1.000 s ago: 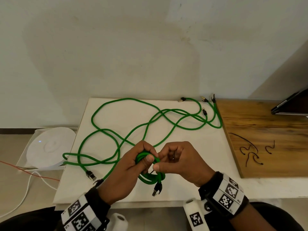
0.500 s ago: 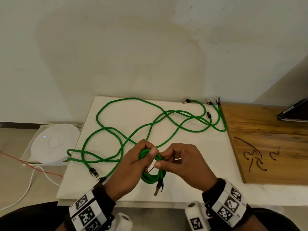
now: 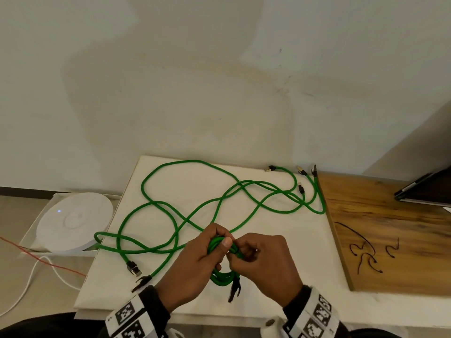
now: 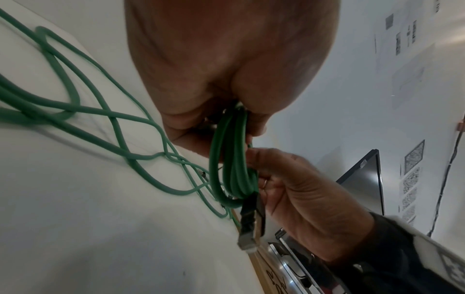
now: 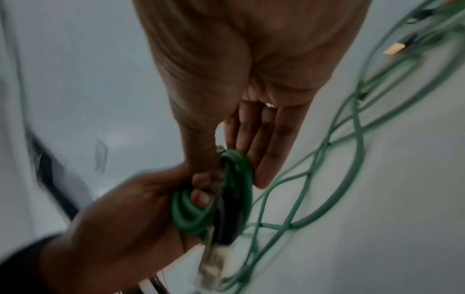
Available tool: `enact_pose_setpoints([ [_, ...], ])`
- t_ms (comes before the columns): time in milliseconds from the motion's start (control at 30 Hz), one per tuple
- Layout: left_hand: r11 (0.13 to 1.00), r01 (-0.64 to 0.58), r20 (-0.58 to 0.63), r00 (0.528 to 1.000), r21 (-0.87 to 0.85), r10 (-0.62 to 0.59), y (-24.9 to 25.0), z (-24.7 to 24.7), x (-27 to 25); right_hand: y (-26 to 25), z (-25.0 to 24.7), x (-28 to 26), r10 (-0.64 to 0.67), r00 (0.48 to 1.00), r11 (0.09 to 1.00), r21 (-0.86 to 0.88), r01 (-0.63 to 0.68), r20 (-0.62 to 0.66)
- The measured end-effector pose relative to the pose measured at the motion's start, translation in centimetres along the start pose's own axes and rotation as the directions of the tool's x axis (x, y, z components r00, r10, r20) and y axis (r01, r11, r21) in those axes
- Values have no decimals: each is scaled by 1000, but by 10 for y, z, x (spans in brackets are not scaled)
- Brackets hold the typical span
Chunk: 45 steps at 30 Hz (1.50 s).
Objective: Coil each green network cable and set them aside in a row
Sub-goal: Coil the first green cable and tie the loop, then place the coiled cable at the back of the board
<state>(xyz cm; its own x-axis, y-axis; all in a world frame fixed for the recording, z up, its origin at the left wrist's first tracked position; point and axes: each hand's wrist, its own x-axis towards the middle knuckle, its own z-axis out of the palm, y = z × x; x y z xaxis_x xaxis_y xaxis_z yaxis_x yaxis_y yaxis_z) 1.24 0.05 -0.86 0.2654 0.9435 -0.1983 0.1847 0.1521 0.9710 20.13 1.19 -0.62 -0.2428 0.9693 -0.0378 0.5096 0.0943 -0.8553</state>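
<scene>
A small coil of green network cable (image 3: pixel 223 279) hangs between both hands over the front of the white table (image 3: pixel 292 240). My left hand (image 3: pixel 214 242) grips the coil's top, thumb laid over the strands. My right hand (image 3: pixel 244 256) pinches the same coil from the right. One black plug (image 3: pixel 235 290) dangles below the coil. In the left wrist view the coil (image 4: pixel 234 169) runs from my left hand (image 4: pixel 226 59) into my right hand (image 4: pixel 289 189). In the right wrist view my thumb and fingers clamp the coil (image 5: pixel 236 179). Several loose green cables (image 3: pixel 185 215) sprawl across the table behind.
A wooden board (image 3: pixel 402 215) lies at the right with black twist ties (image 3: pixel 363 254) on it. A dark flat device (image 3: pixel 429 191) sits at the far right. Left of the table a white round device (image 3: pixel 73 223) rests in a box, with white and red wires by it.
Both hands stay together on the coil. My right hand's fingers have closed in tighter against it, and the head view has drifted slightly.
</scene>
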Motion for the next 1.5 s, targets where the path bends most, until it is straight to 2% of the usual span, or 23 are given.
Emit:
enact_pose_setpoints([
  [33,1000,-22,-20,1000,-17,22,-2,-4,0,-2,4,-1,-53,998,998,-47,52,-25],
  [67,994,-102,-45,994,-47,100,19,-14,9,-32,-10,12,-125,991,980,-164,117,-42],
  [167,992,-115,-52,992,-57,112,23,-9,18,-35,-26,20,-155,985,966,-220,136,-74],
  [300,998,-65,-169,983,13,66,11,-15,12,-32,-38,27,-181,972,957,-256,139,-150],
  [433,997,53,-327,944,50,-34,1,-21,13,-25,-63,72,-288,927,853,-503,136,-238],
  [567,992,68,-323,946,109,-29,-1,-21,13,-10,-81,145,-238,939,733,-680,6,-248],
  [700,989,57,-313,950,139,-11,-1,-21,14,20,-87,197,-100,969,584,-802,-126,-225],
  [767,988,61,-314,949,143,-13,-1,-21,15,37,-85,210,-49,981,487,-862,-142,-189],
  [833,988,66,-312,950,139,-20,-1,-22,15,52,-81,218,-4,989,438,-889,-133,-150],
  [867,988,67,-304,952,136,-23,-2,-23,15,60,-80,221,23,991,449,-885,-126,-130],
  [967,989,71,-288,957,128,-32,-3,-25,15,74,-74,226,139,986,586,-795,-157,-92],
  [1100,989,74,-274,961,130,-36,-4,-27,15,77,-68,213,153,969,685,-686,-246,-195],
  [1200,987,77,-262,964,143,-38,-4,-26,15,82,-68,194,148,958,697,-661,-278,-246],
  [1300,983,83,-242,969,162,-42,-4,-26,14,90,-73,171,242,946,703,-634,-323,-215],
  [1500,980,94,-218,974,173,-55,-6,-23,13,101,-78,126,241,961,651,-713,-261,-133],
])
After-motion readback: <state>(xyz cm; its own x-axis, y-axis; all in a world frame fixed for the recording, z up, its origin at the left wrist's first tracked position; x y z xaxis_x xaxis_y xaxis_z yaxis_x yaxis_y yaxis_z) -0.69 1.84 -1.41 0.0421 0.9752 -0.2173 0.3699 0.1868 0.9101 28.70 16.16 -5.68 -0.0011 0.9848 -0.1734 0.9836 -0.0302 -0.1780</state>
